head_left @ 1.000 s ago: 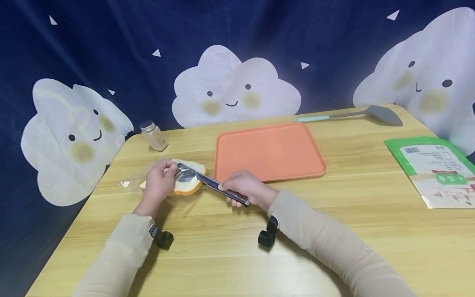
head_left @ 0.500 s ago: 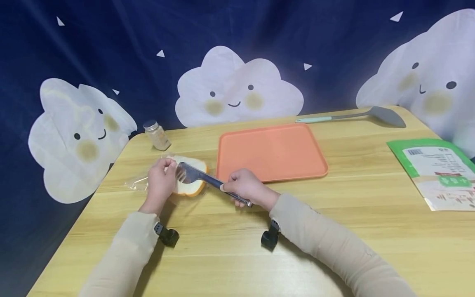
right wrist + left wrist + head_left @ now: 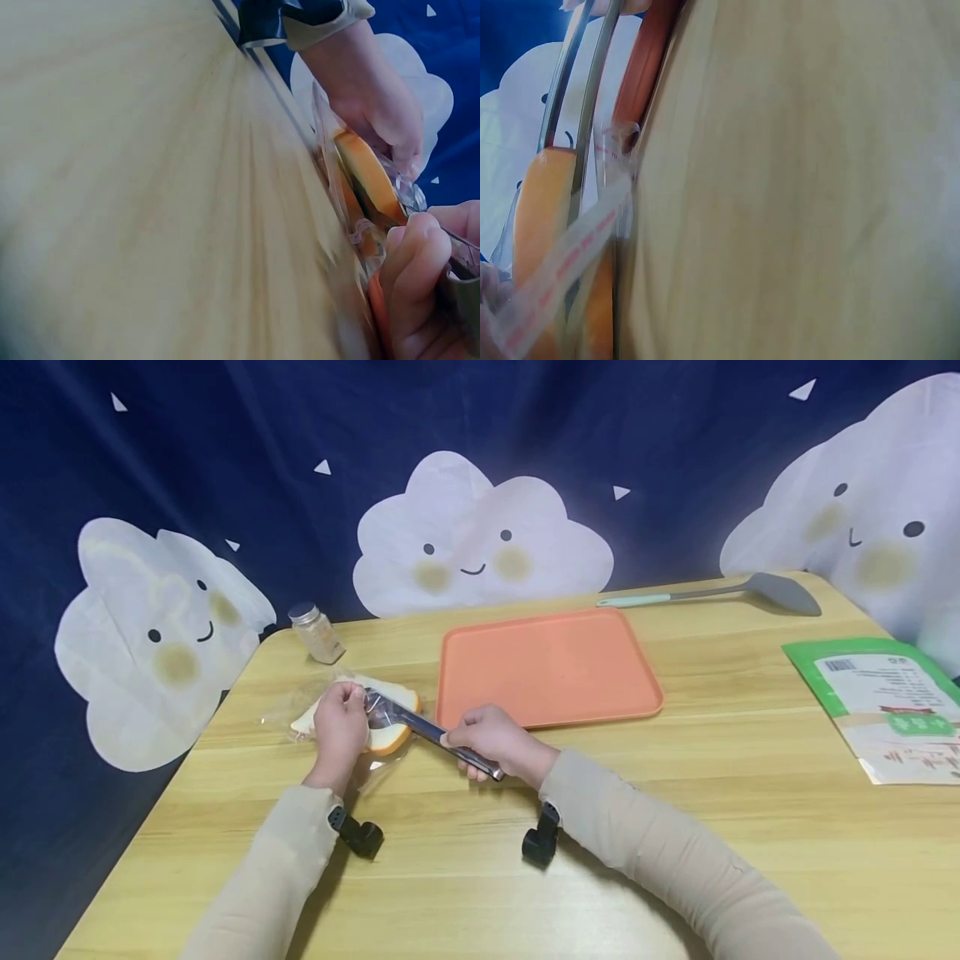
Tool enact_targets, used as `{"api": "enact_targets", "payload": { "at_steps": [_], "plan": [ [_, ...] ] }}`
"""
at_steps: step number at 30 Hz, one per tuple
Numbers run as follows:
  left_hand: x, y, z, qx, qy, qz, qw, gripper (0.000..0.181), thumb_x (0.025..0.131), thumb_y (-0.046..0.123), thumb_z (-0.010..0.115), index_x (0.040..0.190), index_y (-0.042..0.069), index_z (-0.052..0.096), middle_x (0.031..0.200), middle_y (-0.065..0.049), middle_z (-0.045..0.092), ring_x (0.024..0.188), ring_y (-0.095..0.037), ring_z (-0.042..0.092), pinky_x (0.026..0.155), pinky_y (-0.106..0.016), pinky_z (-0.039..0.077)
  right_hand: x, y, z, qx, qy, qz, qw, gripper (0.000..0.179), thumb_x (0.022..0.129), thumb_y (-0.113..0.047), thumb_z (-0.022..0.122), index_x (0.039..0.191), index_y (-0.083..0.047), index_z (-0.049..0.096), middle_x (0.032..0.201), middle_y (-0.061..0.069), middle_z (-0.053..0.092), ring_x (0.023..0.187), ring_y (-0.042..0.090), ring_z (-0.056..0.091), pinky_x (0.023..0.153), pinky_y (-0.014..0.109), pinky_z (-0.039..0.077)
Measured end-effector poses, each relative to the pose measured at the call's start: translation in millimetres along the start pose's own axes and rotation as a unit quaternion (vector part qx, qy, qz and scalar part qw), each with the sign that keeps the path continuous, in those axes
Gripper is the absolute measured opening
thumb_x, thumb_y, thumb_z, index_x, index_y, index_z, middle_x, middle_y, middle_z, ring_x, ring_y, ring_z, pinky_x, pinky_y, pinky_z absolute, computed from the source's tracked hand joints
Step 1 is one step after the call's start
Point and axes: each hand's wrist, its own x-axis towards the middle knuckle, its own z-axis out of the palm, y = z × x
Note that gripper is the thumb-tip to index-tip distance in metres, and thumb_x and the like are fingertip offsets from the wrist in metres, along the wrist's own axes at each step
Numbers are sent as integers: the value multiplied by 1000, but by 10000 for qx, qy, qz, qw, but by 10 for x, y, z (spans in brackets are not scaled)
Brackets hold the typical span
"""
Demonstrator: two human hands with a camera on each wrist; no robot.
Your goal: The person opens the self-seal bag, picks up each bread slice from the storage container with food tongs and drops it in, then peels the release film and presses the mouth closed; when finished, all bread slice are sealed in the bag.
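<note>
My right hand grips a pair of metal tongs, whose dark heads reach left into a clear plastic bag. Within the bag lie white bread slices with orange crust. In the left wrist view, one tong arm runs above the upper slice and the other passes beneath it, over a second slice. My left hand pinches the bag's plastic near the tong heads, its thumb and forefinger together, and covers part of the bread.
An orange tray lies just right of the bread. Behind the left hand stands a spice jar. A grey spatula with a mint handle rests along the back edge. At the right lies a green and white pouch.
My left hand has shifted right along the bread, drawing plastic toward the tongs. More of the bread now shows to its left. The right hand keeps its grip on the tongs, almost in place.
</note>
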Motion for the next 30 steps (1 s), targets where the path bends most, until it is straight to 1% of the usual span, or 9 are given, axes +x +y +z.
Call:
{"api": "enact_targets", "payload": {
  "at_steps": [5,8,12,16,18,21,25,28,30],
  "plan": [
    [19,-7,5,-78,13,-8,10000,18,96,12,44,92,-3,54,96,-21,59,91,-29,54,85,-40,43,-2,-15,-21,-25,-9,-17,10000,16,86,-11,59,78,-1,49,56,11,53,37,13,46,35,21,39],
    [16,-1,11,-158,64,25,9999,17,96,11,45,90,-3,53,93,-20,56,89,-27,51,83,-39,41,9,-14,-21,-24,-38,-35,10000,16,86,-11,59,79,0,49,56,11,54,37,12,46,35,21,40],
    [-10,11,18,-357,37,-25,9994,17,96,10,42,87,-2,50,86,-15,51,83,-23,47,76,-34,40,21,-12,-14,4,-64,-34,10000,16,86,-11,59,79,0,50,57,12,54,37,13,47,35,21,40],
    [-27,5,5,-324,-113,-63,9994,18,97,10,42,87,-3,49,88,-16,53,83,-24,50,76,-33,43,23,-6,-13,-22,-49,20,10000,16,86,-11,59,79,-1,50,57,12,54,37,13,47,35,21,40],
    [-22,-2,-29,-145,-194,1,9997,17,96,10,44,89,-3,51,91,-18,56,87,-25,51,79,-35,43,25,-4,-18,-45,-74,34,10000,16,87,-11,59,80,0,50,57,11,54,38,13,47,35,21,40],
    [14,-41,-101,43,-441,121,9989,17,95,11,47,92,-3,55,95,-18,60,89,-23,53,80,-32,43,31,-4,-26,-86,-109,28,9999,16,87,-12,59,81,0,50,57,11,54,38,13,47,35,21,40],
    [74,-147,-246,112,-1098,398,9931,19,95,15,50,100,-1,59,101,-16,61,88,-16,51,74,-21,42,37,-4,-34,-117,-84,14,9999,16,87,-12,59,81,0,51,56,10,54,38,12,47,35,21,40],
    [89,-248,-372,132,-1494,634,9867,23,94,15,52,110,0,59,112,-16,62,96,-14,52,75,-15,42,40,2,-40,-113,-111,23,9999,16,87,-12,59,82,0,51,56,11,54,38,12,47,35,21,40],
    [82,-310,-441,134,-1592,739,9844,26,93,14,54,116,0,58,118,-17,60,103,-19,54,79,-13,42,41,8,-44,-118,-144,26,9998,15,87,-12,59,83,0,52,57,11,54,38,13,47,35,21,41]
  ]
}}
